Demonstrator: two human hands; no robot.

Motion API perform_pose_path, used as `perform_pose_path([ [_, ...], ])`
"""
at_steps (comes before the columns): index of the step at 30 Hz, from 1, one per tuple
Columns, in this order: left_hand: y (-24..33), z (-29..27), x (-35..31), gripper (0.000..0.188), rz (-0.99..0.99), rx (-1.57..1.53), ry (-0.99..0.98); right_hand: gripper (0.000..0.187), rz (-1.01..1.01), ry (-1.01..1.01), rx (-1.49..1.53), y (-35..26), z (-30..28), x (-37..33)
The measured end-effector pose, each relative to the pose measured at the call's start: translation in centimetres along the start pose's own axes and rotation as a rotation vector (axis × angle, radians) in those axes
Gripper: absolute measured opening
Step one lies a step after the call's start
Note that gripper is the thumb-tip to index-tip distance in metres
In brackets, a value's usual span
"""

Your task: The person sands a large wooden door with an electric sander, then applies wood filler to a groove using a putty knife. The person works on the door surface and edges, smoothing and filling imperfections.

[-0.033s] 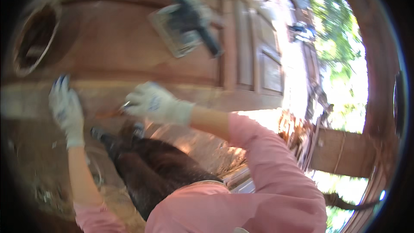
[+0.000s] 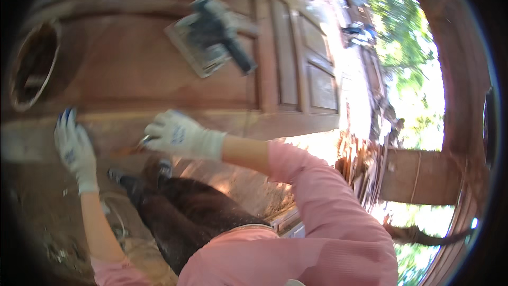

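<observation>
Only a slight leftward and downward shift of the view separates this moment from the earlier frame; hands and objects keep nearly the same arrangement. Beneath and beyond both hands spreads a brown panelled wooden door (image 2: 159, 77). Past the right hand lies a grey-and-black power tool with a square base (image 2: 212, 33); past the left, a round dark vessel with a pale rim (image 2: 51, 74). White-gloved left hand (image 2: 75, 151), fingers extended, is at the door's edge; white-gloved right hand (image 2: 177, 135) grips a slim orange-brown tool with a shiny metal part (image 2: 127, 152), blurred, pointing toward the left.

A grey power tool (image 2: 216, 30) with a pale, squarish base lies at upper centre, well apart from a round, light-rimmed object (image 2: 38, 61) at left. Sunlit foliage (image 2: 400, 32) shows beside a broad brown post (image 2: 459, 53)
</observation>
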State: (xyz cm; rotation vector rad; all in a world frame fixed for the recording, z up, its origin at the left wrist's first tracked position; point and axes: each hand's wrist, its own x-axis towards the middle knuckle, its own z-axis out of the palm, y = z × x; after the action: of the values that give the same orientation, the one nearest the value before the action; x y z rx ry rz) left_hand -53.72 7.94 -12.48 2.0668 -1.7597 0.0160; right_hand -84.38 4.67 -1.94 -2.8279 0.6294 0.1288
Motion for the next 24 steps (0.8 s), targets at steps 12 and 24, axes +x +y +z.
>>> perform_pose_path([
  [12,-3.5,-1.7,0.3,0.038,-0.001,0.039,-0.001,0.038,0.145,0.106,0.092,-2.6,0.7,-0.6],
  [24,-1.7,-2.1,0.6,0.035,-0.016,0.085,0.005,0.028,0.213,0.350,0.315,-1.3,1.0,-1.0],
])
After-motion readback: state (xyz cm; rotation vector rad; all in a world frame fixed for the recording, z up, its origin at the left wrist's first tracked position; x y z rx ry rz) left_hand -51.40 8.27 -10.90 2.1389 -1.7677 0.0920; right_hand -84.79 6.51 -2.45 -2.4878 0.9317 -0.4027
